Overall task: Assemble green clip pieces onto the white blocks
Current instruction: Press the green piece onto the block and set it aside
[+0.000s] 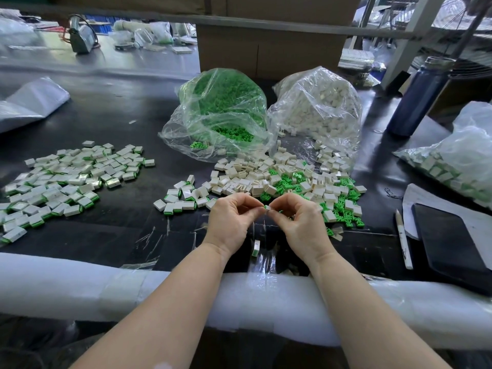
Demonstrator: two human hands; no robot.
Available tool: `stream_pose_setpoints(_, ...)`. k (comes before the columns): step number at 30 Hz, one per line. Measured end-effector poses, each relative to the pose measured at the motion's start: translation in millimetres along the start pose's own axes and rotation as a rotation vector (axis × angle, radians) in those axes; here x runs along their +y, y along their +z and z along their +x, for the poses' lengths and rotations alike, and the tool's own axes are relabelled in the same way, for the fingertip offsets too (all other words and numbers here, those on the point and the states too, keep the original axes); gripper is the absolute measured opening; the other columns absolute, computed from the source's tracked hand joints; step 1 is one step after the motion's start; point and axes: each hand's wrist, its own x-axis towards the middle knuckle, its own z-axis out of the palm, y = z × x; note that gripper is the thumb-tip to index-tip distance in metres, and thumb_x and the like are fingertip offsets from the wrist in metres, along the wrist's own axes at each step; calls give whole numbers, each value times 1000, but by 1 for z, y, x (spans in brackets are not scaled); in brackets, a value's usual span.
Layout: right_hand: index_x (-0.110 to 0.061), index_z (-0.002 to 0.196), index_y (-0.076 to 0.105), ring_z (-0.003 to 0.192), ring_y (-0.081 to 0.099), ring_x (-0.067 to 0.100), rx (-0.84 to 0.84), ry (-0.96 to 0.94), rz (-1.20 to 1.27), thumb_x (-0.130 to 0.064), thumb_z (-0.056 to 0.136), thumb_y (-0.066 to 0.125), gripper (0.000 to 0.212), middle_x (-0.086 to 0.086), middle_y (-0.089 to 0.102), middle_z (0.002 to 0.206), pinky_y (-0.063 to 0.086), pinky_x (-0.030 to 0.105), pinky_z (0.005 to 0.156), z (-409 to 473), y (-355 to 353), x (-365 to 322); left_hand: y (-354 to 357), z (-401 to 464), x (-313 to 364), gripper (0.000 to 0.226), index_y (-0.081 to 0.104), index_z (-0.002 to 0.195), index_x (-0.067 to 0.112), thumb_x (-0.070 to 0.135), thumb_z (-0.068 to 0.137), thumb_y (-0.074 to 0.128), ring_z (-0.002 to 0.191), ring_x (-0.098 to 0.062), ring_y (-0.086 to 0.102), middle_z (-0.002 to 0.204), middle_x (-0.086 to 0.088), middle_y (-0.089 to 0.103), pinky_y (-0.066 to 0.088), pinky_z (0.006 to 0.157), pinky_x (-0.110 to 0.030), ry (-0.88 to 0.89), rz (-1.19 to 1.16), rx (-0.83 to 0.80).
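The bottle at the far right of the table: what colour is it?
Dark blue bottle, with a silvery cap; head view.

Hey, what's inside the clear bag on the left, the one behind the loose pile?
The clear bag holds loose green clip pieces, a few spilling at its mouth. Crumpled plastic hides how deep they go.

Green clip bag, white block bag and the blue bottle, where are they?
Green clip bag (221,107): head view, on its bulging green middle.
White block bag (316,107): head view, on its full front.
Blue bottle (418,97): head view, on its body.
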Motion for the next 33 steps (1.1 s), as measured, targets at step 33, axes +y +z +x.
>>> stream_pose_setpoints(33,-7,78,65,53,54,-6,-73,188,344,3,89,54,18,-1,61,66,41,9,51,3,-2,-2,0,-3,1,16,64,77,21,11,74,76,58,0,50,71,10,62,44,59,-13,18,12,-108)
